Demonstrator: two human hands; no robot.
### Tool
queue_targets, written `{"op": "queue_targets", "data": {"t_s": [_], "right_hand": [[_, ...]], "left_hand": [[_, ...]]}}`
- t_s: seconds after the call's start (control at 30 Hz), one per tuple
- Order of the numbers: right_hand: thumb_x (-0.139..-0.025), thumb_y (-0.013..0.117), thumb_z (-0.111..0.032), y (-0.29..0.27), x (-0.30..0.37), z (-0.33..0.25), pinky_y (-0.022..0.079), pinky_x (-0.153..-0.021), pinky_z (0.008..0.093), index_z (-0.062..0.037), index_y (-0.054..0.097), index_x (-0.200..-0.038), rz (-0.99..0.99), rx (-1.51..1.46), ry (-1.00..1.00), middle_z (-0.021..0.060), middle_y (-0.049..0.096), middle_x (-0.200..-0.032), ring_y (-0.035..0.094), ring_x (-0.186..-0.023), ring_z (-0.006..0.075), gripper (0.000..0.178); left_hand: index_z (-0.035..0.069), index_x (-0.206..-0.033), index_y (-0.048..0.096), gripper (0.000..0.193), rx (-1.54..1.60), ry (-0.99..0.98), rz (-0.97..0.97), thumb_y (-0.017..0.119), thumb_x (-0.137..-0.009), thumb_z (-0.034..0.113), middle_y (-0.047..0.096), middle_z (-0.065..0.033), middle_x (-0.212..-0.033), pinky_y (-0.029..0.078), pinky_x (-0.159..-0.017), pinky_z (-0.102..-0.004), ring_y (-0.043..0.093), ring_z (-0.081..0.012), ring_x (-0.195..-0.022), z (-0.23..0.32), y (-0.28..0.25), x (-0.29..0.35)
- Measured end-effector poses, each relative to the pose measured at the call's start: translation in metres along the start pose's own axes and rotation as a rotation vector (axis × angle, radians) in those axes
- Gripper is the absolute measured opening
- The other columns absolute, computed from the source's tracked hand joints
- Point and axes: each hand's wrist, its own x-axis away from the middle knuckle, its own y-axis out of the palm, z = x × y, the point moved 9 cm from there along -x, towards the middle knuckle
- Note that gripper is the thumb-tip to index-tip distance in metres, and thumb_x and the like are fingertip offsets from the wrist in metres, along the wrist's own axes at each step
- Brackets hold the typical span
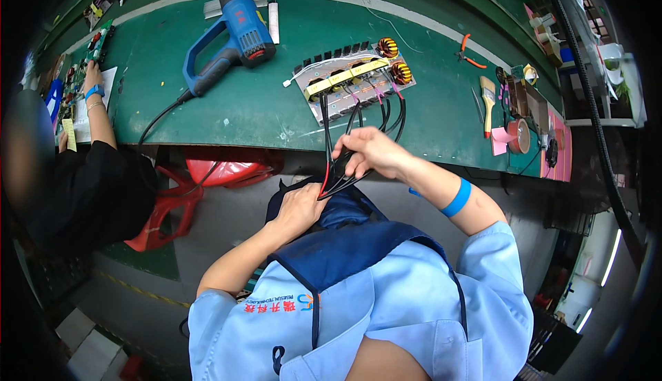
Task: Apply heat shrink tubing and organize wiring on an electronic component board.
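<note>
On the green bench lies a circuit board with yellow-wrapped transformers, a row of black parts and two copper-wound coils. Several black wires and a red one run from it over the bench's near edge toward me. My left hand is closed around the lower ends of this bundle, close to my apron. Higher up, my right hand has its fingers bent in among the black wires, thumb and fingertips at the strands. Its palm side is partly hidden, as are the wire ends inside my left hand.
A blue heat gun with its cord lies left of the board. Orange-handled pliers, a brush and a tape roll are at the right. A co-worker's hand works at far left, near a red chair.
</note>
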Motion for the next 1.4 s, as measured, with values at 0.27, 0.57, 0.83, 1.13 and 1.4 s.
{"op": "queue_targets", "data": {"t_s": [0.27, 0.57, 0.83, 1.13, 1.4], "right_hand": [[-0.083, 0.034, -0.015, -0.039, 0.002, 0.028, 0.043, -0.036, 0.0216, -0.0009, 0.044, -0.079, 0.09, -0.19, -0.031, 0.0109, 0.056, -0.074, 0.05, -0.042, 0.0112, 0.018], [-0.081, 0.039, -0.012, -0.065, -0.011, 0.004, 0.033, -0.032, 0.0201, 0.0015, 0.045, -0.083, 0.253, 0.084, -0.021, 0.0046, 0.048, -0.059, 0.039, -0.039, 0.0073, 0.015], [-0.081, 0.036, -0.016, -0.075, -0.027, -0.024, 0.019, -0.03, 0.0195, -0.0016, 0.049, -0.085, 0.361, 0.376, -0.069, 0.0006, 0.044, -0.053, 0.027, -0.035, 0.0052, 0.02], [-0.078, 0.041, -0.019, -0.07, -0.055, -0.078, 0.029, -0.03, 0.0261, -0.0018, 0.054, -0.07, 0.5, 0.794, -0.262, 0.0062, 0.053, -0.057, 0.036, -0.032, 0.0116, 0.023], [-0.084, 0.03, -0.024, -0.037, -0.024, -0.005, 0.02, -0.03, 0.0205, -0.0001, 0.043, -0.088, 0.221, 0.114, -0.031, 0.0023, 0.042, -0.052, 0.025, -0.033, 0.006, 0.028]], "left_hand": [[0.003, -0.073, 0.048, 0.013, -0.041, 0.067, -0.021, 0.053, -0.066, 0.012, 0.052, -0.0138, -0.066, 0.041, -0.052, -0.0379, 0.052, -0.0304, -0.06, 0.005, -0.021, -0.002], [0.002, -0.077, 0.047, 0.02, -0.135, 0.218, 0.048, 0.057, -0.062, 0.011, 0.051, -0.0117, -0.063, 0.042, -0.054, -0.0344, 0.052, -0.0277, -0.06, 0.017, -0.017, 0.0], [0.001, -0.077, 0.048, 0.018, -0.137, 0.206, 0.054, 0.054, -0.066, 0.014, 0.053, -0.0128, -0.067, 0.042, -0.055, -0.0336, 0.052, -0.0276, -0.062, 0.019, -0.019, 0.0], [0.001, -0.072, 0.047, 0.016, -0.092, 0.178, 0.023, 0.053, -0.069, 0.016, 0.05, -0.013, -0.058, 0.04, -0.05, -0.0359, 0.051, -0.0297, -0.056, 0.02, -0.011, 0.002], [0.002, -0.075, 0.048, 0.016, -0.149, 0.104, 0.02, 0.051, -0.069, 0.017, 0.053, -0.0142, -0.064, 0.042, -0.052, -0.0373, 0.052, -0.0297, -0.058, 0.0, -0.008, 0.011]]}}
